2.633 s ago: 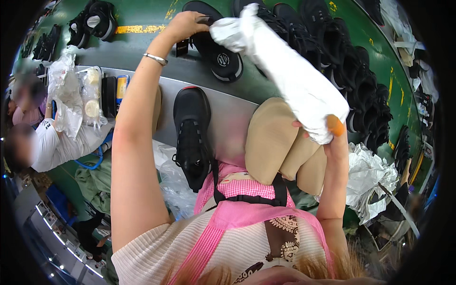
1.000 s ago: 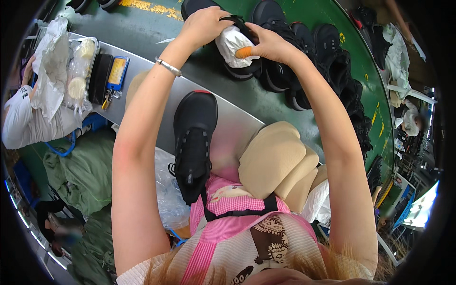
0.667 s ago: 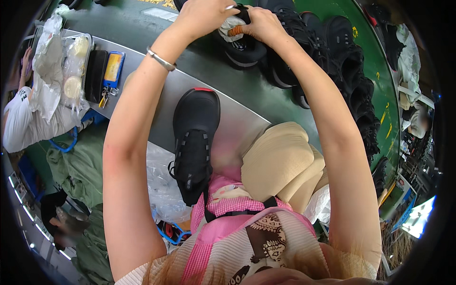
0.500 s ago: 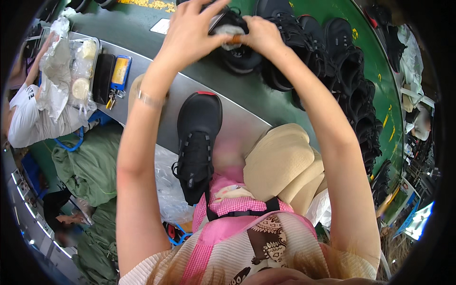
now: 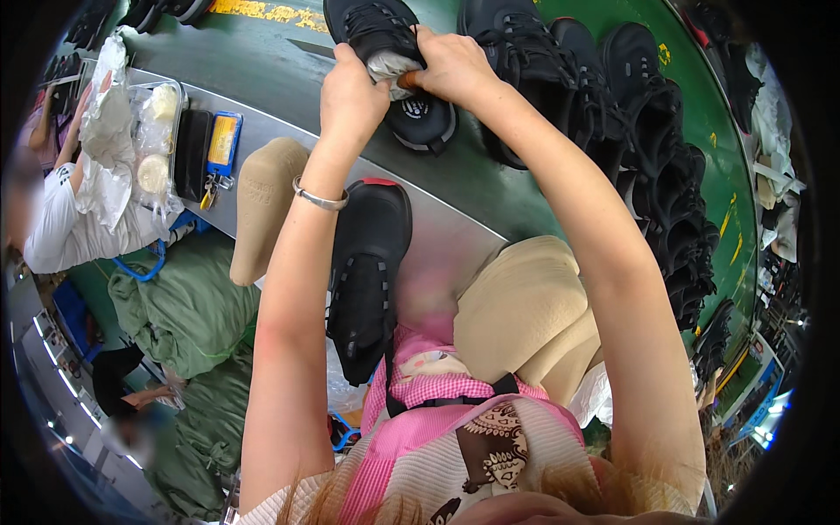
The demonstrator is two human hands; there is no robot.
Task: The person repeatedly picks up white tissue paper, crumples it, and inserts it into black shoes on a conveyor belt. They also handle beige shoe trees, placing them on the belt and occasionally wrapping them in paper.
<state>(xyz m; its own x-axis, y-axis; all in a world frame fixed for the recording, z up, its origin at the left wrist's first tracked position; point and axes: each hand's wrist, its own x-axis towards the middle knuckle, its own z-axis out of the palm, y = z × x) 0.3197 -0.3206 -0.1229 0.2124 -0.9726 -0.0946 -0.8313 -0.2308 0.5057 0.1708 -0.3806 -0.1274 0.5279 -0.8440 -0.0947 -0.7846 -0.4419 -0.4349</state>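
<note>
At the top of the head view, a black lace-up shoe point(image 5: 374, 22) lies on the green bench with its heel toward me. Crumpled white paper point(image 5: 391, 67) fills its opening. My left hand point(image 5: 354, 98) is closed on the shoe's left side, its thumb by the paper. My right hand point(image 5: 452, 67) grips the right side, and its orange-covered thumb tip presses at the paper. A second black shoe point(image 5: 372, 229) with a red toe edge lies nearer me, partly behind my left forearm. One beige foot-shaped piece point(image 5: 267, 201) lies left of that forearm.
Black shoes point(image 5: 643, 131) stand in rows along the right. Several beige pieces point(image 5: 525, 302) are piled near my lap. At the left are a clear tray point(image 5: 157, 144), a black case point(image 5: 192, 156), a blue-yellow card holder point(image 5: 225, 144), green cloth point(image 5: 188, 306) and a co-worker's sleeve point(image 5: 57, 206).
My left hand has come down from above the shoe onto its side, and the paper now shows more in the opening. My left forearm has shifted right, uncovering the beige foot-shaped piece.
</note>
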